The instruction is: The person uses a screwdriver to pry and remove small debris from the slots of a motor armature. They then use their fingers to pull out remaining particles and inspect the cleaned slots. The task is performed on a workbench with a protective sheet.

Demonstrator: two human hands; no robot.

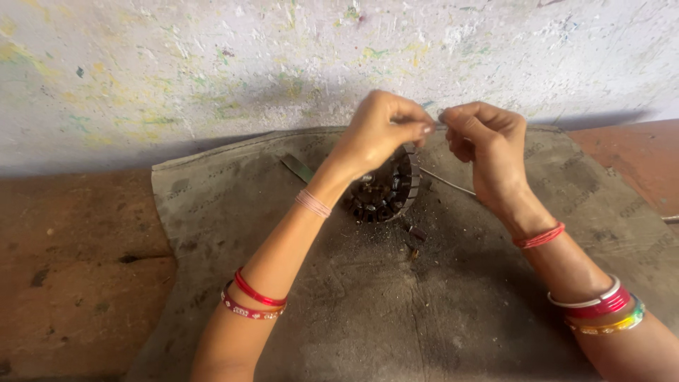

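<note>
Both the left hand and the right hand had fingertips pinched shut, nearly touching; what they gripped was too thin to tell. The round slotted metal core lay on the grey mat near its far edge, just beneath the left hand.

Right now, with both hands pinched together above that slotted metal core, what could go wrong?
1. The left hand and right hand seem to pinch something too thin to see; it could slip or snap.
2. The motor stator sits tilted and unheld on the grey mat; a tug may tip it.
3. Small loose bits nearby could scatter.
</note>
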